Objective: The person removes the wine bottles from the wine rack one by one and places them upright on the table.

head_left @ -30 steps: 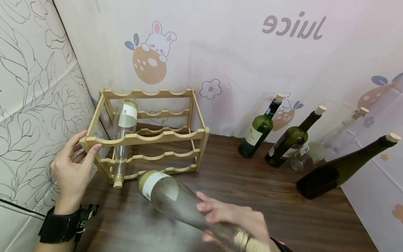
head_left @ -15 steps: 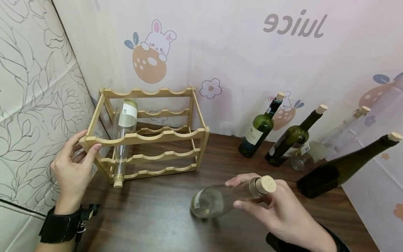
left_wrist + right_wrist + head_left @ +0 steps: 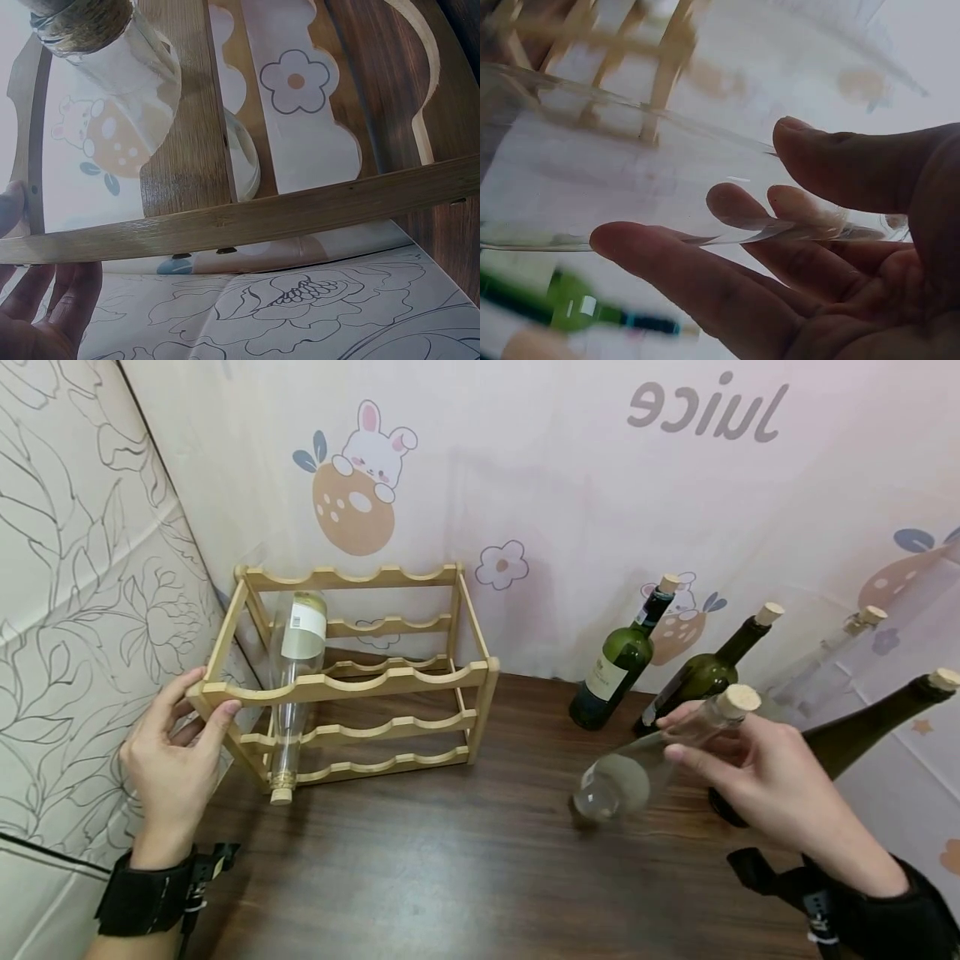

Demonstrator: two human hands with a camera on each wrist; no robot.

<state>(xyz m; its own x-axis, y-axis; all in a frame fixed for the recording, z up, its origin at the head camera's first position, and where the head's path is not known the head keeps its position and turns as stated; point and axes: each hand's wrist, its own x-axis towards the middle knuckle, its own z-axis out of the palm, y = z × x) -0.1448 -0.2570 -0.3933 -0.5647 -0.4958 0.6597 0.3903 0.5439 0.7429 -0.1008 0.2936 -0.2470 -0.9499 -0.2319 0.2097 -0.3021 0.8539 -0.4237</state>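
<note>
My left hand (image 3: 171,760) grips the front left top corner of a wooden wine rack (image 3: 397,680), thumb on the front rail. In the left wrist view, its fingers (image 3: 71,296) curl under the side bar. A clear corked bottle (image 3: 302,631) lies on the rack's leftmost top place, cork toward me. My right hand (image 3: 780,777) holds another clear bottle (image 3: 622,785) by its neck, cork up and tilted, base low over the table. Through the glass of this bottle (image 3: 630,180), the right wrist view shows several fingertips.
At the right, a green bottle (image 3: 611,672), a darker one (image 3: 708,672), a clear one (image 3: 821,658) and a tall dark one (image 3: 862,731) stand on the brown table (image 3: 375,860), partly behind my right hand. Printed sheets (image 3: 555,485) border the back and left.
My right hand has carried the clear bottle from beside the rack toward the standing bottles on the right, turning it from nearly lying to more upright. My left hand stays on the rack.
</note>
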